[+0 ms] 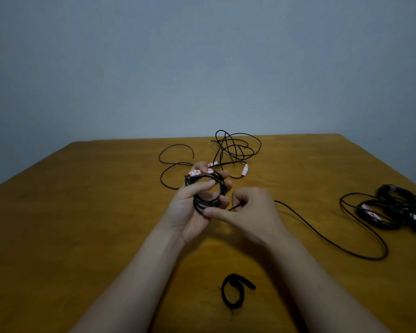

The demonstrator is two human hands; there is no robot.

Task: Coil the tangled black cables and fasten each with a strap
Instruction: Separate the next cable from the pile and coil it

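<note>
Mid-task: finished coils (394, 212) sit at the worktop's (82, 212) right edge, your left hand (187, 212) grips the half-wound coil (209, 203) over the middle, your right hand (252, 209) pinches its loose tail (341, 247) — long run left to wind. Outstanding: the strap (223, 293) lying near you, then the tangled pile (235, 150) at the back. White-and-red tags (245, 169) on the cables — no writing readable.

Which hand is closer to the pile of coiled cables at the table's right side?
Right. The right hand, pinching the loose cable, is left of the coiled cables; the left hand, holding the new coil, is farther left.
</note>
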